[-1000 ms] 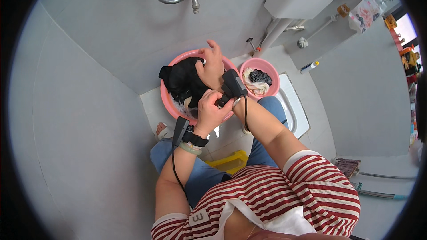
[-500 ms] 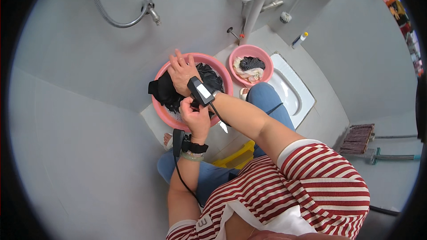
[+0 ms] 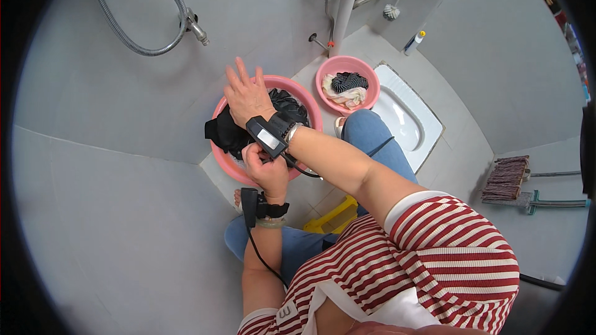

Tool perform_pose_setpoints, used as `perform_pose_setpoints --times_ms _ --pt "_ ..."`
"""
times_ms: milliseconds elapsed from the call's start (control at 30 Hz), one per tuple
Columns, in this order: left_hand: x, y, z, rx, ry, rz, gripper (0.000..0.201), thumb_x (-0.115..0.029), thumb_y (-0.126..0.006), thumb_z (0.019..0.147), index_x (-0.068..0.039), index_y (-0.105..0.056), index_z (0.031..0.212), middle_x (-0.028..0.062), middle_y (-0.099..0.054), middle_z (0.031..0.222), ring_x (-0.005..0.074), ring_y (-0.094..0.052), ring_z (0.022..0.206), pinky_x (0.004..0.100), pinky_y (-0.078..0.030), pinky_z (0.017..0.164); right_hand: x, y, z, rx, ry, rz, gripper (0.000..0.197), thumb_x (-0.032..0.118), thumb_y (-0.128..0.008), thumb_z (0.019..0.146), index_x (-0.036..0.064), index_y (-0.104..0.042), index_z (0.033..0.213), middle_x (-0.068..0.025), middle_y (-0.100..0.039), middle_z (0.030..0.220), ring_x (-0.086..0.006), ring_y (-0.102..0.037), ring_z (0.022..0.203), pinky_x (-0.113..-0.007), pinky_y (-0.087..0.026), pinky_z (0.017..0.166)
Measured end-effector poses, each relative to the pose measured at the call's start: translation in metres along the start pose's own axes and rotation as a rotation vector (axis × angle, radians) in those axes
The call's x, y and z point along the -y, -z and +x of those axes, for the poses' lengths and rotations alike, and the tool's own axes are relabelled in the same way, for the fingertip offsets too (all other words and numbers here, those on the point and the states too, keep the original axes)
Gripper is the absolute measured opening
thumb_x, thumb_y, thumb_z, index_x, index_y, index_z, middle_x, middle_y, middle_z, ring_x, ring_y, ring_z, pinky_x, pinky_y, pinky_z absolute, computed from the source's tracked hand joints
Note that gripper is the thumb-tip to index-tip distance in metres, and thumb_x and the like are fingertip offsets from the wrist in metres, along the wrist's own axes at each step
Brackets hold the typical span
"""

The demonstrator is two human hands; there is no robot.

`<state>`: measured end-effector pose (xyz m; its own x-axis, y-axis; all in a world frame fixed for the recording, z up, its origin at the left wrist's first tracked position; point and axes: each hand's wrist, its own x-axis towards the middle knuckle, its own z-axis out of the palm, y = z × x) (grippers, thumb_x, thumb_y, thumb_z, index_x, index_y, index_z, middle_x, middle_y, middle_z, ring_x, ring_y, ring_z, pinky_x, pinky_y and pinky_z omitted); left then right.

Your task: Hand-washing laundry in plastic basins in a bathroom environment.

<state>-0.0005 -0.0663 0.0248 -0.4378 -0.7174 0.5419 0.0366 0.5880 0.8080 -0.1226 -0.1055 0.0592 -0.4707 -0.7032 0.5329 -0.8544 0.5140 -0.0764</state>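
Observation:
A large pink basin (image 3: 318,108) on the floor holds wet black clothing (image 3: 226,133) in foamy water. Over the basin, my right hand (image 3: 248,98) is raised with its fingers spread and nothing in them. Below it, at the basin's near edge, my left hand (image 3: 268,170) is closed, its fingers curled round a bit of the black clothing; the right wrist partly covers that spot. Both wrists wear black straps with small boxes and cables.
A smaller pink basin (image 3: 375,96) holds white and dark striped clothes, beside a squat toilet (image 3: 400,121). A metal shower hose and tap (image 3: 197,30) hang on the wall. A yellow stool (image 3: 332,217) is under me. Brooms (image 3: 506,180) lean at right.
My right hand has risen and shifted a little left and up toward the wall, its fingers blurred. The left hand stays nearly in place at the black clothing. The whole view has shifted slightly.

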Motion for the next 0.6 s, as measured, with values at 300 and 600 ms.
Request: perform_pose_setpoints --times_ms 300,600 --pt "0.000 0.000 -0.011 0.198 0.235 -0.380 0.038 0.004 -0.061 0.073 0.003 -0.042 0.106 0.0105 -0.059 0.095 0.0142 -0.056 0.087 0.0247 -0.043 0.075 -0.009 0.007 0.010 -0.064 -0.082 0.073 0.027 0.015 -0.063 0.064 0.0042 -0.057 0.088 -0.0181 -0.038 0.127 -0.0381 -0.024 0.127 -0.054 -0.028 0.089" --pt "-0.017 0.006 -0.012 0.473 0.087 -0.580 0.080 -0.021 -0.047 0.087 0.001 0.012 0.137 0.0261 0.004 0.144 0.0348 -0.003 0.134 0.0424 -0.006 0.107 -0.029 0.005 0.008 -0.087 -0.137 0.097 0.038 0.016 -0.061 0.066 0.0034 -0.054 0.101 -0.0201 -0.034 0.130 -0.0398 -0.022 0.128 -0.055 -0.026 0.093"
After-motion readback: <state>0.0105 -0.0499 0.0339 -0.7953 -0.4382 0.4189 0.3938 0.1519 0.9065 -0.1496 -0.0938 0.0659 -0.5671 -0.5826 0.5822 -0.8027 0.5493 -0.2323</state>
